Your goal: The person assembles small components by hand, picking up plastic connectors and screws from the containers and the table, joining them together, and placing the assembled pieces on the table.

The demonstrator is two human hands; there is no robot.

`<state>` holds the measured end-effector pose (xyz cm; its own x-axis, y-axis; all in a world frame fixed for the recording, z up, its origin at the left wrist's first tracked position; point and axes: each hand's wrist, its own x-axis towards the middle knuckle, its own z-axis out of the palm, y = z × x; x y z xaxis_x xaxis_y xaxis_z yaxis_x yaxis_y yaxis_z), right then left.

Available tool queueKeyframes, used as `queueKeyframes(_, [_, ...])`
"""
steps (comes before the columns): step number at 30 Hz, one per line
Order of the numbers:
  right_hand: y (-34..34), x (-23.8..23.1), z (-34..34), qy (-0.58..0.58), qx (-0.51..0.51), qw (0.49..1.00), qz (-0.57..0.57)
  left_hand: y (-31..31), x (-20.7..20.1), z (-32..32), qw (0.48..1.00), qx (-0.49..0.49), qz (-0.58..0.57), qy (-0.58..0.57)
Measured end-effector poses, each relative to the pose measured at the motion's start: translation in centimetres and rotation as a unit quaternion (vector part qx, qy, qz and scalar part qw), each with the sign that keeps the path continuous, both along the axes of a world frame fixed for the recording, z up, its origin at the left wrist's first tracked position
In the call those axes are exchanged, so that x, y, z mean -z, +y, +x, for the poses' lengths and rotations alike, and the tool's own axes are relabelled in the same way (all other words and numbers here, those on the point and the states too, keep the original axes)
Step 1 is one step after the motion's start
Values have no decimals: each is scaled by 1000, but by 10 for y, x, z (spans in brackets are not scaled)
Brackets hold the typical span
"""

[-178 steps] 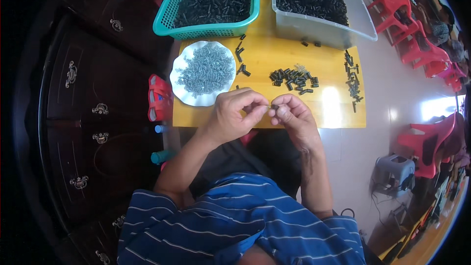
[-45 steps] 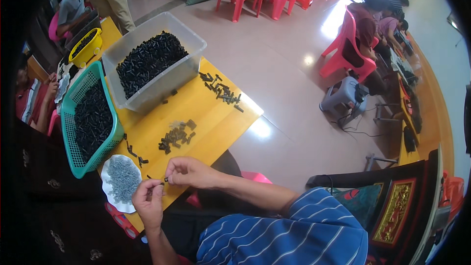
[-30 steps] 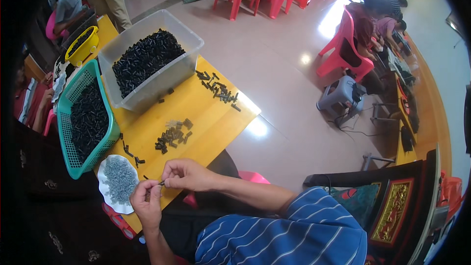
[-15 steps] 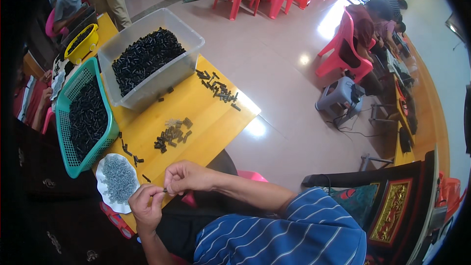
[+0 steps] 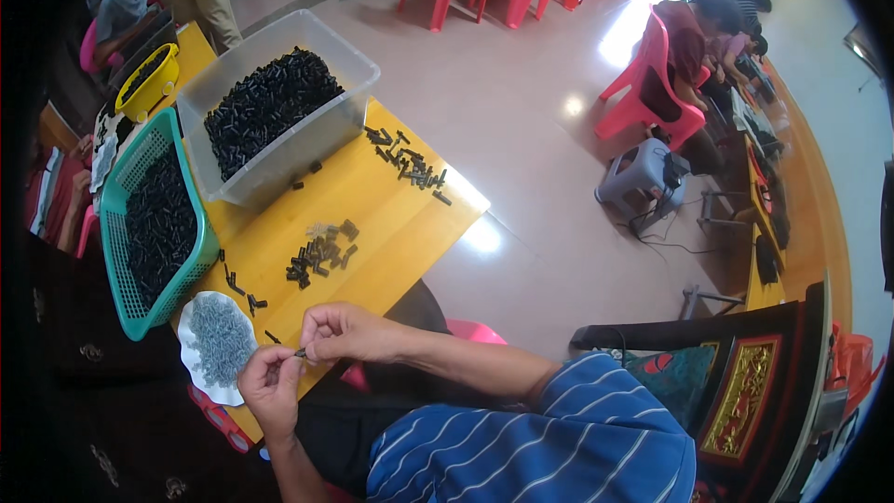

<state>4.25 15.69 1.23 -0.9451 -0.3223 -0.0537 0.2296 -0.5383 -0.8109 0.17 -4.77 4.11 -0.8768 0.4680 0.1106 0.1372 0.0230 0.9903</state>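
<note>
Above the near edge of the yellow table (image 5: 391, 237), my left hand (image 5: 268, 387) and my right hand (image 5: 343, 332) meet fingertip to fingertip. Both pinch a small dark cylindrical piece (image 5: 300, 352) between thumb and fingers, which hide most of it. Just left of my hands lies a white wavy-edged plate (image 5: 189, 361) heaped with small grey screws (image 5: 222, 340). A loose group of short black cylindrical pieces (image 5: 317, 259) is spread beyond my fingers. Several more black pieces (image 5: 233, 281) lie in a line near the plate.
A green mesh basket (image 5: 114, 233) and a translucent bin (image 5: 298, 156), both full of black pieces, stand at the table's left and far side. More pieces (image 5: 410, 166) lie by the right edge. A grey stool (image 5: 641, 182) with cables and pink chairs (image 5: 643, 98) with seated people are farther off.
The view has shifted slightly, so the table and containers sit a little further left. My hands remain together, with the dark piece tilted a bit differently between my fingertips.
</note>
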Motion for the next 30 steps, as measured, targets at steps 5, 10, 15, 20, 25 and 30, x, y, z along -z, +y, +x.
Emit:
queueKeyframes(5, [-2,4,0,1,9,1000,-10,9,5,0,998,18,59,27])
queueKeyframes(10, [-5,5,0,6,12,1000,-4,10,-3,1,998,17,23,49])
queueKeyframes(15, [-4,1,0,8,14,1000,-3,1,-4,-2,999,-6,29,16])
queueKeyframes(20, [-5,-2,0,-7,47,999,-2,3,-12,-4,998,-3,-13,63])
queueKeyframes(25, [-6,4,-1,16,49,999,6,10,-15,-2,989,0,-54,135])
queueKeyframes(30, [-4,11,-1,47,41,997,56,8,-16,-1,992,-1,-71,102])
